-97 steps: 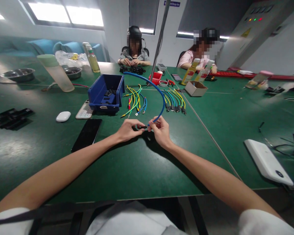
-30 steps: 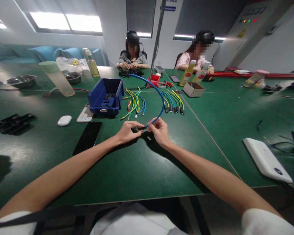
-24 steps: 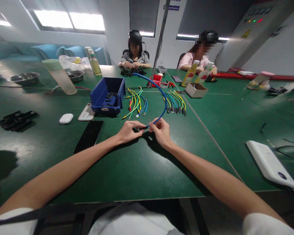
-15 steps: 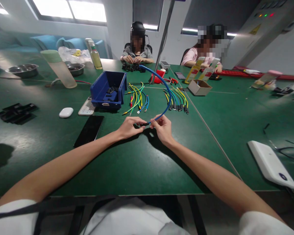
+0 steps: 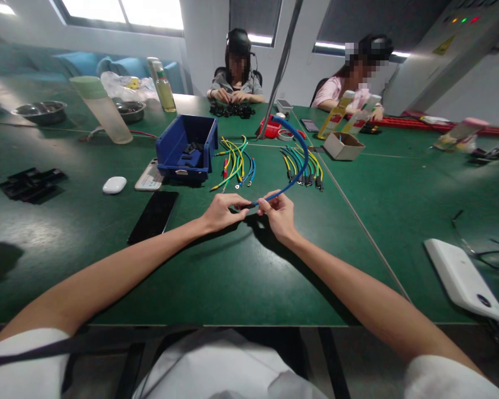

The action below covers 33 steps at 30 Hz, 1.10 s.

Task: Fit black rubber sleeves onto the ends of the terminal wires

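Observation:
A long blue wire (image 5: 301, 163) arches up from between my hands over the green table (image 5: 216, 277). My right hand (image 5: 278, 213) pinches the wire close to its near end. My left hand (image 5: 222, 211) pinches a small dark piece at that same end; I cannot make out what the piece is. Both hands hover just above the table, fingertips almost touching. Beyond them lie two bunches of short coloured wires, one bunch (image 5: 235, 163) left of the arch and another (image 5: 303, 166) right of it.
A blue bin (image 5: 187, 147) with dark parts stands behind my left hand, a black phone (image 5: 153, 216), a white case (image 5: 114, 184) and black parts (image 5: 29, 183) to its left. A white power bank (image 5: 466, 280) lies at right. Two people sit at the far side, near bottles and a cardboard box (image 5: 343, 146).
The blue wire's arch has swung to the right and its far end now sits lower. My hands stay pinched at the wire's near end; the view has shifted slightly.

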{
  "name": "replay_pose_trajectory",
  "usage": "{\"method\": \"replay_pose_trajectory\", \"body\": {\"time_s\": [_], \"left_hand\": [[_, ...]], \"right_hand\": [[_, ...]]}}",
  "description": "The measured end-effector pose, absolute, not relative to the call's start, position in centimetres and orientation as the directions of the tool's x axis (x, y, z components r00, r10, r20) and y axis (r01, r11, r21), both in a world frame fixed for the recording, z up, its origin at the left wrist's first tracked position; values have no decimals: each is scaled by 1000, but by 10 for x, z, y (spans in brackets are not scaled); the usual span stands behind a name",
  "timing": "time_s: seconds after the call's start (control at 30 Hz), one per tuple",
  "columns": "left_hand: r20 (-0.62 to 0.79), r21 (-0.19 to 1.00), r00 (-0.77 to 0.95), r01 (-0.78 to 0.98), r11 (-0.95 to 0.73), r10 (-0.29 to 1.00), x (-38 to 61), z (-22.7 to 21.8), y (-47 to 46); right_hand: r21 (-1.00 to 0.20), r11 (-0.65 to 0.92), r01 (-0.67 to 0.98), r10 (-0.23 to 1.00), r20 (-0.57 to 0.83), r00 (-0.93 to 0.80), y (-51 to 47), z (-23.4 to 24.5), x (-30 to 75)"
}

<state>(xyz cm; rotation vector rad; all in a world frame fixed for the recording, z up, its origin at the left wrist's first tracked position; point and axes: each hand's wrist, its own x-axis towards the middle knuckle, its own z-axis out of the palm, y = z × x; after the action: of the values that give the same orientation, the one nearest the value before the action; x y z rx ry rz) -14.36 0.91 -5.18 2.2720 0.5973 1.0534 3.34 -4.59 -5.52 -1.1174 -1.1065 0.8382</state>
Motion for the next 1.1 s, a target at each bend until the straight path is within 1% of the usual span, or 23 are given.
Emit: {"method": "replay_pose_trajectory", "body": {"time_s": [0.13, 0.37, 0.63, 0.87, 1.1], "left_hand": [[538, 658, 591, 151, -738, 601, -144, -52, 9], [553, 651, 600, 121, -749, 578, -145, -52, 8], [553, 650, 630, 85, -755, 546, -146, -52, 9], [547, 656, 629, 88, -750, 552, -146, -55, 11], [583, 628, 612, 79, -774, 535, -145, -54, 10]], "right_hand": [[-970, 243, 29, 933, 241, 268, -47, -55, 32], [-964, 257, 62, 929, 264, 257, -47, -54, 33], [-970, 244, 22, 933, 241, 268, -45, -55, 33], [-972, 236, -9, 934, 224, 276, -43, -57, 34], [-974, 219, -51, 942, 197, 272, -43, -58, 34]]}}
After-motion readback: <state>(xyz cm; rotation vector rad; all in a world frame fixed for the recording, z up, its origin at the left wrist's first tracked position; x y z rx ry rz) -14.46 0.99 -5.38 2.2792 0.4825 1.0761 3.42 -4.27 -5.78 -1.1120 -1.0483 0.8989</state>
